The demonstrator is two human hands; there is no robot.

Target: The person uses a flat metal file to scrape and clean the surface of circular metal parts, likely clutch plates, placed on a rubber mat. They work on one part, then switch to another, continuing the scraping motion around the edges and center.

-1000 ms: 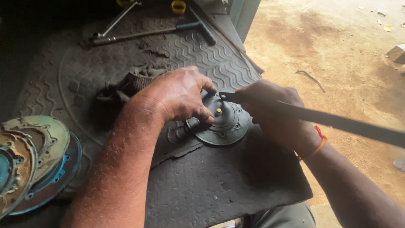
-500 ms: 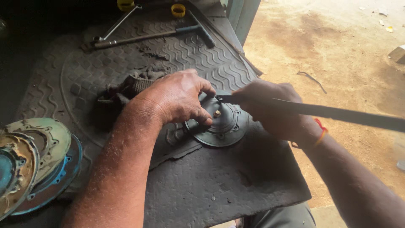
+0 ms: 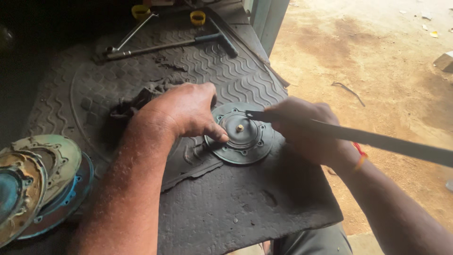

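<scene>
Your left hand (image 3: 181,111) slid off hub, thumb pinning round metal plate (image 3: 240,133); right hand (image 3: 302,126) clenches flat blade (image 3: 377,140); plate stiff, likely heavy, grip rim.

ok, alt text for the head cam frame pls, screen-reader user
A person's left hand steadies a round dark metal disc with a brass stud at its centre on a black rubber mat, while the right hand holds a long flat metal bar with its tip over the disc. Worn painted discs lie stacked at left; long-handled tools lie beyond.
</scene>
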